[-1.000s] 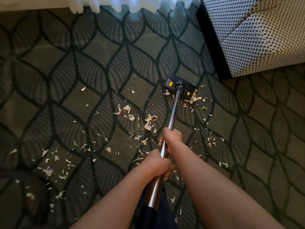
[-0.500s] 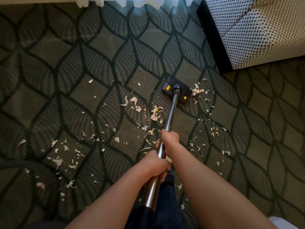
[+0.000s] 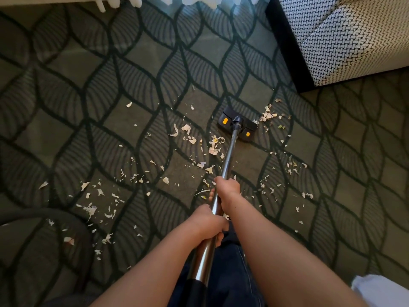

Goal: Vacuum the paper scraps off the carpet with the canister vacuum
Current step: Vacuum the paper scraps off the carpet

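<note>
Both hands on the vacuum wand
Left hand (image 3: 204,222) and right hand (image 3: 228,190) clench the metal wand (image 3: 228,156); its floor head (image 3: 238,125) rests on carpet (image 3: 132,63) among paper scraps (image 3: 213,145).

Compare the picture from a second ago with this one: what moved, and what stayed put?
The vacuum head slid left and back toward the person, uncovering the scrap pile at its right end. Both hands, left and right, kept their grip on the wand. The scattered scraps lie unchanged.

Both forearms (image 3: 155,269) are bare, no sleeves showing; dark navy trousers (image 3: 230,273) cover the legs below.
</note>
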The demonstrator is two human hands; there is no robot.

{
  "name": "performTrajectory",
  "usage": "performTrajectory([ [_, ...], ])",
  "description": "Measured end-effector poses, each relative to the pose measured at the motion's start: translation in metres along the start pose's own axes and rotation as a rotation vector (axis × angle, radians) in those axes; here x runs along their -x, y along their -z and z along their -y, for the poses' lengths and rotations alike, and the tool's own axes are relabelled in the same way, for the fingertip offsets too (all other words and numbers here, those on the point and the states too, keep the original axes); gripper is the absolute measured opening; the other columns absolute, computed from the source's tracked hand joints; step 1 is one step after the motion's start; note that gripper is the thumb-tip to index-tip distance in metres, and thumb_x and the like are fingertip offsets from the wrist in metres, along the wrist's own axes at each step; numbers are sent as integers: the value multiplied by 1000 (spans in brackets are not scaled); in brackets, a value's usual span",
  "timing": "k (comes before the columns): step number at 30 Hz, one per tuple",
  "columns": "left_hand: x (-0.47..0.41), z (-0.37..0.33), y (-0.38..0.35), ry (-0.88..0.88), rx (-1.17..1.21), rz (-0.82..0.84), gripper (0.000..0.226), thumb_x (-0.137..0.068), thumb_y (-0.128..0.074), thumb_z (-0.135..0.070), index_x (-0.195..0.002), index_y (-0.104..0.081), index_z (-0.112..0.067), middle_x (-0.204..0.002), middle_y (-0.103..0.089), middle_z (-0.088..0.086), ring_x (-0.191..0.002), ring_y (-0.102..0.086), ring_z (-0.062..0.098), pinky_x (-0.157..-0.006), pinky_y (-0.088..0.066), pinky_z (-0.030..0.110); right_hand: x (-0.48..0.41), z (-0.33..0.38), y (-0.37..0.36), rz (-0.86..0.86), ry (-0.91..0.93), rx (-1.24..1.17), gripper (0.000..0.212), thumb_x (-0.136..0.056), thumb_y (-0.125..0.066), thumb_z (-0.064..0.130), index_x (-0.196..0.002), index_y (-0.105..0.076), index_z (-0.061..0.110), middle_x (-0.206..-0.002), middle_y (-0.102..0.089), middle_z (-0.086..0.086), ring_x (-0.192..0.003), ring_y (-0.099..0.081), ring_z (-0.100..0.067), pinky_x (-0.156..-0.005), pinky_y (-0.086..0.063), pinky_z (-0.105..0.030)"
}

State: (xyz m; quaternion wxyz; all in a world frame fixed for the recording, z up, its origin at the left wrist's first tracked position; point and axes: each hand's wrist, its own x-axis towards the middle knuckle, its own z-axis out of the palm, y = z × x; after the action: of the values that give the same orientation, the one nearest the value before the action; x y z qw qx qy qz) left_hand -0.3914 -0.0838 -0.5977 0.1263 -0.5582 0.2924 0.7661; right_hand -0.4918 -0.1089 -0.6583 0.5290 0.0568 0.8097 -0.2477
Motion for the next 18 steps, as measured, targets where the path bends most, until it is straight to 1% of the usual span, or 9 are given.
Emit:
performTrajectory([
  [4,6,2,-2,-9,14,-2,32,-84,-60,-1,-115,-53,-4,-68,-57,7,-44,-52,12,-44,-47,24,4,-4,0,-25,17,-27,23,-96,-53,13,-118,-52,5,-70,-54,-9,-50,-50,-17,-44,-45,-28],
  [8,14,-3,-5,-49,24,6,30,-85,-60,0,-114,-52,-5,-67,-56,7,-41,-51,11,-44,-46,23,10,1,4,-42,65,-62,24,-97,-53,16,-118,-53,5,-71,-54,-9,-51,-51,-17,-45,-45,-28],
  [12,13,-19,-11,-77,6,2,29,-85,-61,-3,-112,-51,-6,-66,-56,7,-45,-52,14,-47,-47,26,13,21,16,-64,103,-95,23,-97,-52,15,-117,-52,5,-70,-53,-9,-49,-49,-17,-42,-43,-25],
  [15,8,-35,-17,-100,-34,4,29,-83,-61,-3,-111,-52,-7,-64,-57,6,-46,-53,15,-49,-48,28,10,38,27,-75,118,-114,27,-96,-52,14,-122,-52,5,-69,-53,-9,-49,-50,-18,-42,-44,-26],
  [18,-2,-55,-27,-119,-73,0,25,-84,-62,-4,-108,-54,-9,-65,-58,6,-47,-54,14,-50,-50,28,2,55,43,-89,131,-128,23,-97,-51,14,-119,-52,6,-69,-54,-9,-49,-50,-17,-42,-45,-25],
])
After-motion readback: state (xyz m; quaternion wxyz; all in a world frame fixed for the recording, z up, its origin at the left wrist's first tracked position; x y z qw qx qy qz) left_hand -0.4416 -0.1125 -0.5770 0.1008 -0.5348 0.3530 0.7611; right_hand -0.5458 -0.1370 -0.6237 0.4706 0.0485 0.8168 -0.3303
